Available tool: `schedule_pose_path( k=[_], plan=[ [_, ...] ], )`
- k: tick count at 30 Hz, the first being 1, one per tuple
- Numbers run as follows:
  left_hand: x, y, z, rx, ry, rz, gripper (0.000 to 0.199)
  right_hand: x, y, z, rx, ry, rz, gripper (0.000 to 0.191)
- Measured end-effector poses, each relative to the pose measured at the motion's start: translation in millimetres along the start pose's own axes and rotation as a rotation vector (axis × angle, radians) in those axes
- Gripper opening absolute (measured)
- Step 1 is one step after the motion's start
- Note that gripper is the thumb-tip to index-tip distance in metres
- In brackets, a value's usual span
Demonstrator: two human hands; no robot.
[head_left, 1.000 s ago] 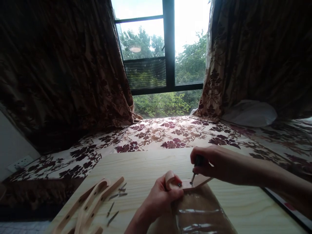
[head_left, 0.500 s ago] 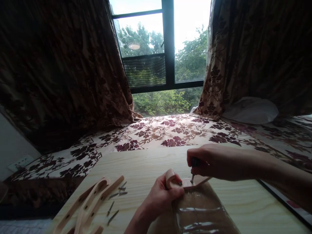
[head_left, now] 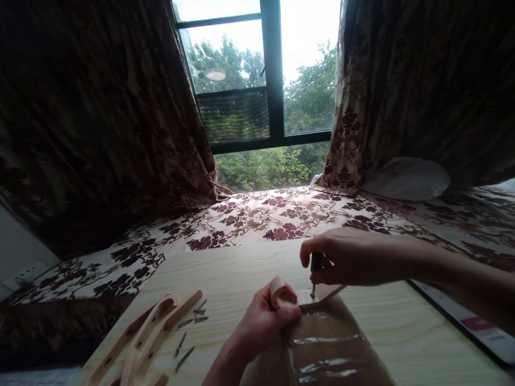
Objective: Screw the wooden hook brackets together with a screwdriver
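My left hand (head_left: 267,319) grips the curled end of a pale wooden hook piece (head_left: 306,301), which lies across the far end of a brown taped package (head_left: 328,343). My right hand (head_left: 341,257) is closed round the dark handle of a screwdriver (head_left: 317,262). The tool stands nearly upright, its tip at a screw in the wooden piece. Another screw (head_left: 294,299) shows beside my left fingers. Several more wooden hooks (head_left: 151,335) lie to the left, with several loose screws (head_left: 184,358) beside them.
A pale wooden board (head_left: 225,268) lies under everything. Behind it spreads a flowered cloth (head_left: 257,217) up to a window (head_left: 276,107) between dark curtains (head_left: 100,107). A white bag (head_left: 408,179) rests at the back right, and a dark-edged flat object (head_left: 450,316) lies at the right.
The whole view has shifted slightly. My right hand has changed its hold on the screwdriver, with more of the handle showing. My left hand keeps its grip on the hook.
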State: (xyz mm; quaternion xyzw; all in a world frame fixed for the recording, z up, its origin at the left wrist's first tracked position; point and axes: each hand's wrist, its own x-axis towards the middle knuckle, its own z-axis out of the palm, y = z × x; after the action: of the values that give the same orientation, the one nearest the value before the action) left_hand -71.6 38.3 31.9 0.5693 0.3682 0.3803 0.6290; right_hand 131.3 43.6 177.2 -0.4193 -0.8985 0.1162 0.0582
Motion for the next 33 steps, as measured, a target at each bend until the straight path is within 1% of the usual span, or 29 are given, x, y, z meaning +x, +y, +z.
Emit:
schedule_pose_path(
  k=[3, 6, 8, 12, 15, 17, 20, 22, 24, 27, 31, 33],
  plan=[
    [0, -1, -0.3, -0.002, -0.007, -0.013, 0.032, -2, -3, -10, -0.042, -0.085, -0.086, 0.01],
    [1, -1, -0.3, -0.002, -0.009, -0.01, 0.032, 2, -7, -10, -0.091, -0.127, -0.092, 0.009],
    [2, -1, -0.5, 0.002, -0.007, -0.006, 0.031, 7, -8, -6, -0.11, -0.095, -0.059, 0.008],
    [2, -2, -1.4, 0.004, -0.012, 0.0, 0.032, 18, -3, 6, -0.126, 0.011, 0.035, 0.02],
    [2, -2, -1.8, 0.01, -0.016, 0.008, 0.033, 22, -1, 7, -0.148, 0.05, 0.071, 0.024],
    [1, -2, -1.7, 0.016, -0.012, 0.012, 0.032, 20, -3, 2, -0.163, 0.046, 0.065, 0.021],
    [0, -1, -1.2, 0.021, -0.004, 0.013, 0.03, 14, -6, -7, -0.134, -0.019, 0.002, 0.01],
    [0, 0, -0.7, 0.018, 0.0, 0.011, 0.029, 11, -7, -10, -0.099, -0.061, -0.036, 0.01],
    [0, 1, -0.3, 0.011, 0.005, 0.009, 0.029, 10, -4, -10, -0.093, -0.069, -0.035, 0.011],
    [1, 1, 0.0, 0.001, 0.004, 0.005, 0.029, 12, 4, -1, -0.132, -0.023, 0.032, 0.013],
    [0, 1, -0.1, 0.0, -0.013, 0.006, 0.03, 18, 9, 10, -0.201, 0.072, 0.148, 0.027],
    [0, 2, -0.1, 0.006, -0.016, 0.008, 0.031, 18, 8, 9, -0.218, 0.089, 0.149, 0.025]
  ],
)
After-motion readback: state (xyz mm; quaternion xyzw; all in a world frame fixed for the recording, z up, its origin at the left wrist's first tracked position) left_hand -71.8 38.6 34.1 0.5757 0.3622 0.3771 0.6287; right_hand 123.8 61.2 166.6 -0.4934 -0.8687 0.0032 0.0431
